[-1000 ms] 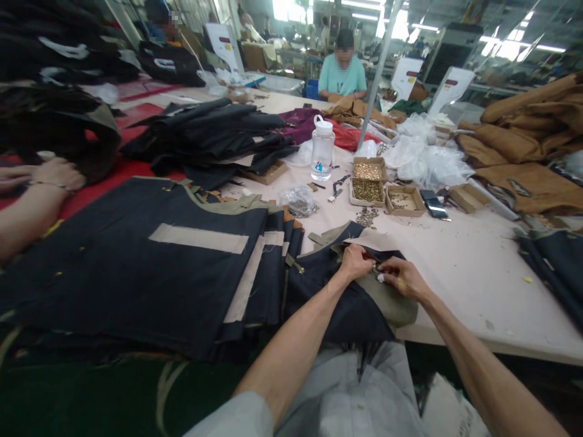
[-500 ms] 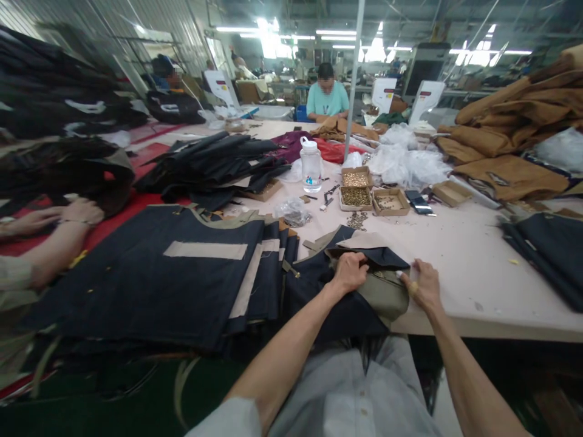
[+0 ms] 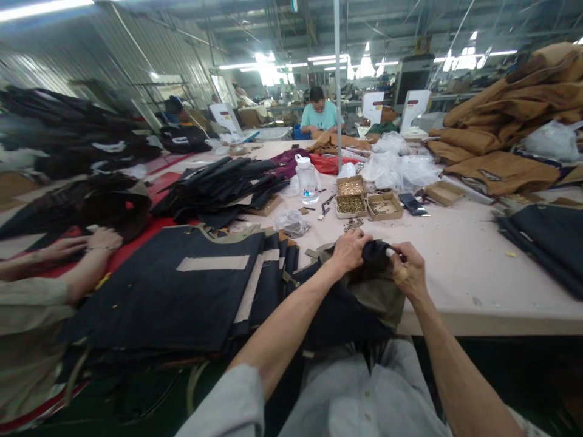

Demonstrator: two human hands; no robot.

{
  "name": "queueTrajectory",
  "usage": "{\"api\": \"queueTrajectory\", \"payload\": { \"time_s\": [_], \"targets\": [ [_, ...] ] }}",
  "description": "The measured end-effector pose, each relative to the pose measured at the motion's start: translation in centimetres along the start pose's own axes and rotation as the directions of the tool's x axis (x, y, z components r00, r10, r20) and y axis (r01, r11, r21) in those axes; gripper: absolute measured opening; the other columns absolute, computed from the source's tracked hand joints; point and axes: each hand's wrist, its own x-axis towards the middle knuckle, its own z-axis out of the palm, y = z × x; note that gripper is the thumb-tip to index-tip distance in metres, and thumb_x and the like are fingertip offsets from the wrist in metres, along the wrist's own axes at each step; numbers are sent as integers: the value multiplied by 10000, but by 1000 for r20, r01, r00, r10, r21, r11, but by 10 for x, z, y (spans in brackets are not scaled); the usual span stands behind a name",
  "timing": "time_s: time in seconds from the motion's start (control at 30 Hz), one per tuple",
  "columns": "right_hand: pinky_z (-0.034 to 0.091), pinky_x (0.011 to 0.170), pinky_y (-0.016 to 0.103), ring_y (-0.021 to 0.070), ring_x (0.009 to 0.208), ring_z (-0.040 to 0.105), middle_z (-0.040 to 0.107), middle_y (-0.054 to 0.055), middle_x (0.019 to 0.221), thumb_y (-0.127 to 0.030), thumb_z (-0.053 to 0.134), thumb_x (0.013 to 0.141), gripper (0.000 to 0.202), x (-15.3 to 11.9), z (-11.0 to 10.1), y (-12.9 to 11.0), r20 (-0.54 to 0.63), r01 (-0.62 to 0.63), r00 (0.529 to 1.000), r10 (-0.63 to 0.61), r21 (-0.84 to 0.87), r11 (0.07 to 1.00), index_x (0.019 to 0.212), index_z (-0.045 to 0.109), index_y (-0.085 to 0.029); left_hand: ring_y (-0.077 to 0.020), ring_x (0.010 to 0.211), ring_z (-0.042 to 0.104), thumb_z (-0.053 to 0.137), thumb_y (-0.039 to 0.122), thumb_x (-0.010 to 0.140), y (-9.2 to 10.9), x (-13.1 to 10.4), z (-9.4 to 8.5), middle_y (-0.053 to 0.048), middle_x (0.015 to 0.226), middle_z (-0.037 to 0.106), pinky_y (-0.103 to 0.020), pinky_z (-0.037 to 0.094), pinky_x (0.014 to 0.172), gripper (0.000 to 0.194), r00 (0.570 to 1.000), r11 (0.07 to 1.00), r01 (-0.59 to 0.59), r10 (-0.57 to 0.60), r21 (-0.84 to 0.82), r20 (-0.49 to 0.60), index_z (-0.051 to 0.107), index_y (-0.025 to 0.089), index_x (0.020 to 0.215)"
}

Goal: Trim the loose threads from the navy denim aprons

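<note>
Black garments (image 3: pixel 59 130) heaped far left, toward the back. In front of them a co-worker's hands (image 3: pixel 104 238) are at a dark garment (image 3: pixel 116 206) on the red surface (image 3: pixel 161 223); can't tell what they grip. Next, navy panel stack (image 3: pixel 155 297), fanned at its right side, beige strip (image 3: pixel 212 263) on the top piece. Behind it, a loose dark cloth pile (image 3: pixel 214 185). Then a clear bag (image 3: pixel 291 223) of small bits and, further back, a water bottle (image 3: pixel 308 184), upright. Right of the stack, at the table's near edge: the navy-and-olive garment (image 3: pixel 376 294), bunched up directly in front of the wearer. Left hand (image 3: pixel 350 250) closed on its upper fold, fingertips partly hidden from where I stand. Beyond the hands, two boxes of brass-coloured bits (image 3: pixel 350 205), one behind the other, and a shallower open box (image 3: pixel 385 206) beside them. Right hand (image 3: pixel 409 267) pinches the same fold from the other side, something white at a fingertip. Far right: brown garments (image 3: pixel 505 173) behind, folded navy pieces (image 3: pixel 546 246) nearer.
</note>
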Motion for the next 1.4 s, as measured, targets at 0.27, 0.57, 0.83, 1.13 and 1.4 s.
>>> {"api": "queueTrajectory", "payload": {
  "time_s": [0.27,0.57,0.83,1.13,1.4],
  "targets": [
    [549,792,344,245,909,648,680,81,1053,-451,746,769,566,-46,-33,19,275,-253,940,201,169,953,1251,605,-189,-229,897,643,556,152,761,2,5,-81,-84,927,706,-311,470,811,238,972,988,151,-151,-17,-178,725,179,926],
    [451,571,274,220,672,600,636,25,654,-412,584,833,282,-42,-47,17,350,-260,908,230,42,965,739,686,-167,-243,966,654,502,284,873,50,-1,-210,-61,925,667,-380,470,890,256,899,993,74,-27,91,-437,692,140,967],
    [525,887,365,296,964,696,765,74,1036,-305,643,732,410,63,-61,14,115,-16,993,3,113,993,1101,759,-171,-262,1003,654,533,306,853,92,-66,-232,-70,980,646,-372,486,871,271,838,961,180,-37,212,-544,627,187,1078],
    [495,883,341,278,1018,669,744,82,1121,-252,639,720,455,103,-34,34,189,206,964,-189,-74,976,1156,740,-171,-289,1040,627,567,73,749,108,-139,-138,-124,1091,633,-391,536,841,412,853,910,387,-291,150,-434,588,174,1147],
    [419,777,283,234,911,640,734,73,1009,-153,633,738,405,122,-6,-41,407,457,835,-371,-135,879,1122,749,-208,-282,1222,549,505,143,886,131,-127,-122,-179,1269,584,-442,460,1057,401,966,986,-161,168,53,-196,532,129,1285]
  ]
}}
